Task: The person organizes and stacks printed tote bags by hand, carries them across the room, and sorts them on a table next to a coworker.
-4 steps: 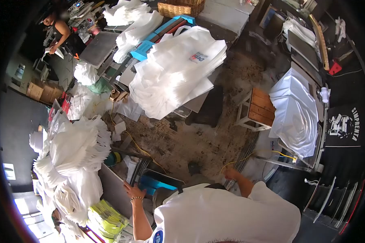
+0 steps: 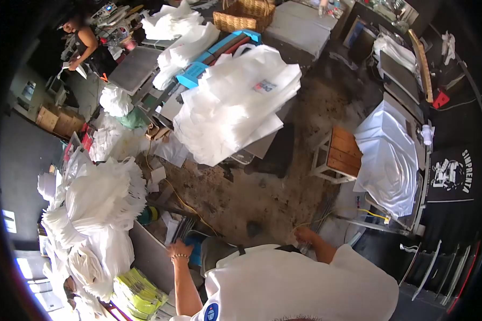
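My left hand (image 2: 180,249), with a beaded bracelet at the wrist, is beside the edge of a grey board (image 2: 151,247) and a blue object (image 2: 196,251). Its fingers are smeared, so their pose is unclear. On the other side, my right hand (image 2: 305,234) hangs low near a yellow cord (image 2: 323,218); its fingers are too small and blurred to read. Ahead, a large stack of white bags (image 2: 235,107) with a small print lies on a table. More white bags (image 2: 99,203) are piled at the left, above bundled yellow-green items (image 2: 139,291).
A wooden stool (image 2: 344,152) stands at the right beside a table draped in white cloth (image 2: 388,155). A wicker basket (image 2: 243,20) sits at the back. Another person (image 2: 91,52) stands at the far upper left. The yellow cord crosses the stained floor (image 2: 241,198).
My left hand has moved slightly right and its spread fingers have drawn in. The bag stack and stool appear a little lower in view.
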A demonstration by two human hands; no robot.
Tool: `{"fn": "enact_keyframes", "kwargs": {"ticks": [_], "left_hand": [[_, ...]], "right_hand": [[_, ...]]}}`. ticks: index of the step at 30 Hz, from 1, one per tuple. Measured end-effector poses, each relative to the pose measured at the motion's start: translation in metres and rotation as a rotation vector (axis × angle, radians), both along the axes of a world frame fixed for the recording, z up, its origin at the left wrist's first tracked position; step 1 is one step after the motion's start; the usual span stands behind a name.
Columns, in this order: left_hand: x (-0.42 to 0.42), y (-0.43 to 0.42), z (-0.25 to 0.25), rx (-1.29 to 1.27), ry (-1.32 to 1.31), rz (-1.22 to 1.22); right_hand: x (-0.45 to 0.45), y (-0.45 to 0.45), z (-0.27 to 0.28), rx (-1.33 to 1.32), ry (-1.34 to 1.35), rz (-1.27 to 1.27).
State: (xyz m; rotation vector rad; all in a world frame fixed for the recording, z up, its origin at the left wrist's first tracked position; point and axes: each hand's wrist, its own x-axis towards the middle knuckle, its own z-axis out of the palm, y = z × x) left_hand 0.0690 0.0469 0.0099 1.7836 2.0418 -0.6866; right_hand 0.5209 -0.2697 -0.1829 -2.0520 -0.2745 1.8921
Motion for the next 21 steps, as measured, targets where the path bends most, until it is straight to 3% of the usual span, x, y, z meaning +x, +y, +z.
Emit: {"fn": "enact_keyframes", "kwargs": {"ticks": [1,3,5,7,10,14,18,20,21], "left_hand": [[0.012,0.014,0.016,-0.054,-0.067,0.027],[0.036,0.039,0.018,0.173,-0.436,-0.267],[0.083,0.086,0.015,0.013,-0.787,-0.351],[0.147,0.110,0.056,0.218,-1.089,-0.545],[0.229,0.172,0.087,0.309,-1.235,-0.737],[0.331,0.265,0.115,0.469,-1.360,-0.893],[0.394,0.373,0.113,0.601,-1.396,-0.836],[0.408,0.442,0.116,0.749,-1.289,-0.808],[0.410,0.483,0.115,0.737,-1.234,-0.792]], "right_hand": [[-0.003,0.008,0.001,0.002,0.032,0.007],[-0.003,0.027,0.016,0.068,-0.043,-0.081],[0.007,0.044,0.035,0.137,-0.126,-0.176],[0.021,0.059,0.051,0.225,-0.106,-0.333],[0.042,0.072,0.061,0.336,-0.267,-0.236],[0.039,0.083,0.076,0.415,-0.390,-0.285],[0.028,0.111,0.101,0.283,-0.600,0.084],[0.023,0.091,0.046,0.345,-0.582,-0.190],[0.021,0.109,0.066,0.320,-0.493,-0.286]]}}
